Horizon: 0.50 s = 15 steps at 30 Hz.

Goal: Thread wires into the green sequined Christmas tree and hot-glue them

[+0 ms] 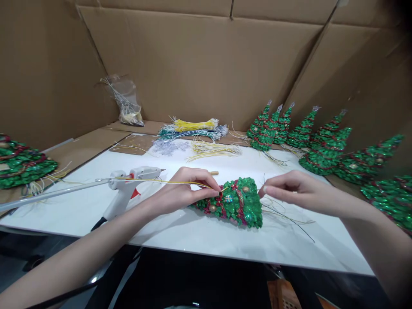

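Note:
A green glittery Christmas tree ornament (236,204) with red garlands and small baubles lies on its side on the white board, its wide base to the right. My left hand (189,189) pinches a thin yellow wire (161,180) against the tree's side; the wire trails off to the left. At the base, my right hand (286,189) has thumb and fingers pressed together beside several thin wires (289,216) that come out there. Whatever sits between its fingertips is too small to make out.
A white hot glue gun (124,189) stands left of my left hand, a clear glue stick (54,194) reaching leftward. Behind lie wire bundles (196,125) and loose yellow wires (214,150). More trees (325,150) line the right; another tree (24,163) is at left. Cardboard walls (199,64) enclose the back.

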Available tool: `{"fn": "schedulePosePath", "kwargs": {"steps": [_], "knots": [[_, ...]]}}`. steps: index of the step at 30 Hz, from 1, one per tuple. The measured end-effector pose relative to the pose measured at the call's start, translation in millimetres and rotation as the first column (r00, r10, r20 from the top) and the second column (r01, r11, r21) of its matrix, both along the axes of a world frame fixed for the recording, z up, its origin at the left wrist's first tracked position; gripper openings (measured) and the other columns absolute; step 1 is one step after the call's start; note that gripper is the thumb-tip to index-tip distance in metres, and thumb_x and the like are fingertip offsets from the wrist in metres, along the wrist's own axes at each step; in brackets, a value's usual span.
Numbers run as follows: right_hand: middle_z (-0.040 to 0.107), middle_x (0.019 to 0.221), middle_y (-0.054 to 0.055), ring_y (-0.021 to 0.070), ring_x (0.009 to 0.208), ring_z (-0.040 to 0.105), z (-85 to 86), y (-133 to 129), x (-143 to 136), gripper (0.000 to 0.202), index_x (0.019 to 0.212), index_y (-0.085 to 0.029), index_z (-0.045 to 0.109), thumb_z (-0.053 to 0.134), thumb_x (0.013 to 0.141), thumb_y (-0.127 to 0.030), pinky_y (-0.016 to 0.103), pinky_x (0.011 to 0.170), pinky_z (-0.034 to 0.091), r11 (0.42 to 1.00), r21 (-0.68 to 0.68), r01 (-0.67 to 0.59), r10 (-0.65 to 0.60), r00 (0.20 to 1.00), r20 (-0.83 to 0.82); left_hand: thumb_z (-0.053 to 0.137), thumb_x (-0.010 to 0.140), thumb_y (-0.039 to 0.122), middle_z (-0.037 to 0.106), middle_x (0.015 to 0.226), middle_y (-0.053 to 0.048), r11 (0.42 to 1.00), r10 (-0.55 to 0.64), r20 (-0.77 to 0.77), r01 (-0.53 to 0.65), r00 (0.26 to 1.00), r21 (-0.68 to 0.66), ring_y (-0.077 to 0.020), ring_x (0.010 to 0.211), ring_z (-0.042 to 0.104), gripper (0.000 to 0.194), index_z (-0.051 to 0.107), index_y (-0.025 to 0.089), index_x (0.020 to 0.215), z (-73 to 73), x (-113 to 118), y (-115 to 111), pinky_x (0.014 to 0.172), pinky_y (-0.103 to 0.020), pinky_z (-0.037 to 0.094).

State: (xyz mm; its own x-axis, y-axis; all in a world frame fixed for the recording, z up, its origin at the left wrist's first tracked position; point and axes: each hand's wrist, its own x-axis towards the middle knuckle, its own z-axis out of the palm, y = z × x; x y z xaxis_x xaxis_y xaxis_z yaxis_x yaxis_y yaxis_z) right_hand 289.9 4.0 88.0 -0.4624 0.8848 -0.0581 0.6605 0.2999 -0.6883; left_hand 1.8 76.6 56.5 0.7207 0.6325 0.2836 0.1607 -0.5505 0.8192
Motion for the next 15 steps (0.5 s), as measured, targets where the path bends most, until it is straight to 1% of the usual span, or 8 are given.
{"fn": "schedulePosePath", "kwargs": {"steps": [2,4,6,7,9,11,15], "knots": [[0.029,0.059,-0.004,0.0092,0.052,0.026,2.6,7.3,-1.7,0.040,0.078,-0.018,0.069,0.052,0.093,-0.052,0.025,0.045,0.021,0.996,0.014,0.088,-0.088,0.996,0.017,0.069,0.084,0.020,0.074,0.085,-0.003,1.000,0.010,0.035,-0.009,0.999,-0.028,-0.0115,0.080,0.068,0.007,0.073,0.014,0.082,-0.4,-0.9,0.3,0.082,-0.021,0.053],[0.025,0.058,-0.004,0.0093,0.051,0.024,4.1,13.9,-3.8,0.046,0.078,-0.018,0.069,0.049,0.092,-0.057,0.026,0.045,0.018,0.978,0.069,0.196,-0.196,0.981,-0.015,0.069,0.084,0.021,0.074,0.089,-0.004,0.998,0.031,0.075,-0.026,0.997,-0.059,-0.0129,0.085,0.069,0.008,0.073,0.013,0.083,-0.4,-1.8,0.9,0.082,-0.021,0.053],[0.023,0.056,-0.005,0.0092,0.050,0.023,3.0,19.7,-6.4,0.050,0.076,-0.018,0.068,0.048,0.091,-0.061,0.027,0.045,0.017,0.966,0.065,0.250,-0.247,0.968,-0.046,0.071,0.083,0.021,0.074,0.090,-0.005,0.996,0.057,0.103,-0.049,0.993,-0.079,-0.0138,0.087,0.069,0.008,0.073,0.013,0.084,0.2,-2.1,1.3,0.080,-0.021,0.055],[0.022,0.054,-0.005,0.0091,0.049,0.022,1.2,22.1,-7.9,0.052,0.076,-0.017,0.068,0.048,0.090,-0.063,0.027,0.045,0.016,0.968,0.024,0.249,-0.247,0.967,-0.055,0.071,0.083,0.021,0.074,0.089,-0.005,0.994,0.073,0.111,-0.063,0.991,-0.085,-0.0137,0.086,0.070,0.008,0.073,0.013,0.084,0.6,-1.9,1.6,0.079,-0.020,0.055],[0.020,0.053,-0.006,0.0086,0.048,0.018,-4.4,25.2,-10.4,0.054,0.073,-0.017,0.066,0.047,0.090,-0.064,0.026,0.045,0.015,0.973,-0.104,0.208,-0.217,0.972,-0.086,0.072,0.082,0.020,0.074,0.088,-0.004,0.992,0.093,0.124,-0.081,0.988,-0.097,-0.0129,0.083,0.070,0.008,0.073,0.013,0.084,1.3,-0.8,1.9,0.078,-0.020,0.056],[0.018,0.053,-0.007,0.0083,0.049,0.014,-11.9,26.0,-11.6,0.055,0.066,-0.017,0.060,0.046,0.091,-0.065,0.026,0.045,0.013,0.967,-0.203,0.155,-0.185,0.973,-0.141,0.073,0.081,0.020,0.074,0.090,-0.003,0.991,0.096,0.145,-0.082,0.985,-0.103,-0.0131,0.083,0.071,0.008,0.073,0.014,0.086,1.7,0.8,2.2,0.078,-0.020,0.057],[0.015,0.057,-0.007,0.0078,0.050,0.011,-27.6,23.8,-8.2,0.055,0.058,-0.019,0.042,0.048,0.090,-0.063,0.027,0.045,0.009,0.961,-0.257,0.105,-0.167,0.958,-0.232,0.073,0.081,0.020,0.075,0.097,-0.005,0.993,0.067,0.158,-0.050,0.985,-0.109,-0.0158,0.093,0.071,0.011,0.074,0.015,0.091,1.5,3.9,2.7,0.082,-0.023,0.058]]}}
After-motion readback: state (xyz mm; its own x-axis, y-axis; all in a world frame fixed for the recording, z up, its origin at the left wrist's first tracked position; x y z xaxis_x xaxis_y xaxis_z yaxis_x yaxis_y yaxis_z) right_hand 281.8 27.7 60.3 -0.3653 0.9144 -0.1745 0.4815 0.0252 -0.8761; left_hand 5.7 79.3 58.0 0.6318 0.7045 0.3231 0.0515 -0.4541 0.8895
